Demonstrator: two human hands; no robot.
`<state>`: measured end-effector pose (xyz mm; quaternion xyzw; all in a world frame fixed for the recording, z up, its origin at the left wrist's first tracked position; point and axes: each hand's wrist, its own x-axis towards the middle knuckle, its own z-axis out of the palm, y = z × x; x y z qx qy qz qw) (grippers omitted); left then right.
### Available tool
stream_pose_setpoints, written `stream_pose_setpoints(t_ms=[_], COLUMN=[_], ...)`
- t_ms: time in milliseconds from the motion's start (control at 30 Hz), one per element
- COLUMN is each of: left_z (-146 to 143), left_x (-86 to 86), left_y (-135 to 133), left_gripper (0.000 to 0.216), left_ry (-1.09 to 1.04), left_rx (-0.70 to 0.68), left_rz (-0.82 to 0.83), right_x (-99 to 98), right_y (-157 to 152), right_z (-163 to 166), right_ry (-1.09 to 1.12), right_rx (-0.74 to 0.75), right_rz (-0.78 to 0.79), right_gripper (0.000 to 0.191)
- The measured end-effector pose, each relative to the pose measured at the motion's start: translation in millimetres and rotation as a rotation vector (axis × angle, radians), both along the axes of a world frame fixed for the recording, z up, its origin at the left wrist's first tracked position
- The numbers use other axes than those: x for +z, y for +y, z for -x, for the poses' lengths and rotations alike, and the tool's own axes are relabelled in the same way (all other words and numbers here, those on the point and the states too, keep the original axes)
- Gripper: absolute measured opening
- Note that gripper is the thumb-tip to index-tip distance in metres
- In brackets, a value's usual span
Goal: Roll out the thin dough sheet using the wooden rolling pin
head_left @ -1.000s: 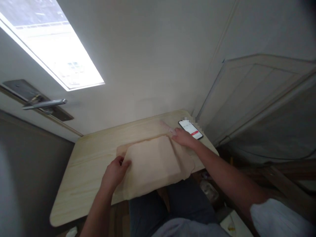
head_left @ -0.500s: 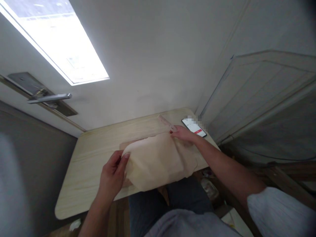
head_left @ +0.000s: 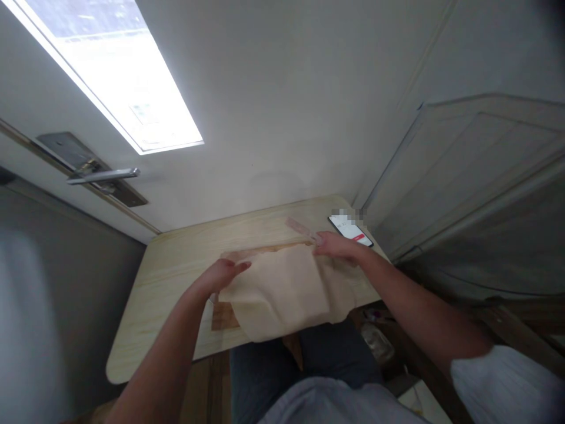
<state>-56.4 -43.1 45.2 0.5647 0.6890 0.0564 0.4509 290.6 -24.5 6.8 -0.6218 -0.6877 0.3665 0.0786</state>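
Note:
A beige cloth [head_left: 286,291] lies on the pale wooden table [head_left: 176,277], its near edge hanging over the table's front. My left hand [head_left: 223,275] rests on the cloth's left far corner with fingers stretched out flat. My right hand [head_left: 338,246] presses on the cloth's right far corner, fingers closed together on the fabric. A brown board [head_left: 224,316] shows under the cloth at its left. A clear ruler [head_left: 300,227] lies just beyond my right hand.
A phone [head_left: 351,229] with a lit screen lies at the table's far right corner. A white wall rises behind the table, with a door handle [head_left: 103,175] at left and a panelled door [head_left: 468,171] at right. My lap sits below the table's front edge.
My left hand let go of the cloth's lifted left edge and moved forward to lie flat on the far corner. The cloth settled flatter. The right hand stayed at its corner.

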Motion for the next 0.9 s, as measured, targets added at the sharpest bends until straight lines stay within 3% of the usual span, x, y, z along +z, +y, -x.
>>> stream_pose_setpoints(t_ms=[167, 300, 400, 500, 567, 633, 700, 733, 800, 900], left_z=[-11.6, -7.8, 3.0, 12.8, 18.1, 24.6, 34.8, 41.5, 56.6, 75.6], left_x=[-0.4, 16.3, 45.4, 85.1, 110.1, 125.1, 122.4, 113.2, 80.7, 16.0], left_y=[17.7, 17.4, 18.0, 17.8, 12.4, -0.4, -21.4, -34.7, -64.7, -110.4], left_gripper=[0.032, 0.041, 0.045, 0.043, 0.041, 0.039, 0.035, 0.034, 0.034, 0.034], left_ry=[0.019, -0.056, -0.119, -0.176, -0.17, -0.116, -0.05, -0.009, 0.062, 0.045], left_rx=[-0.049, -0.029, 0.054, 0.158, 0.229, 0.266, 0.28, 0.285, 0.27, 0.185], left_rz=[-0.094, -0.26, -0.392, -0.586, -0.747, -0.896, -0.988, -0.999, -0.918, -0.746], right_x=[17.5, 54.6, 96.4, 149.3, 183.0, 203.3, 199.5, 186.9, 143.7, 62.4], right_y=[-6.8, 2.1, 16.5, 24.9, 19.9, 3.7, -23.3, -40.0, -77.3, -132.2], right_z=[-3.9, -3.4, 0.4, 6.3, 11.4, 17.8, 25.3, 29.3, 36.6, 43.6], right_ry=[0.062, 0.111, 0.157, 0.204, 0.208, 0.154, 0.075, 0.035, 0.005, 0.018], right_rx=[-0.006, -0.005, 0.024, 0.045, 0.083, 0.09, 0.052, 0.038, 0.094, 0.185], right_rz=[-0.008, -0.064, -0.137, -0.263, -0.383, -0.557, -0.718, -0.723, -0.637, -0.501], right_gripper=[0.019, 0.019, 0.018, 0.02, 0.024, 0.024, 0.021, 0.017, 0.008, 0.011])
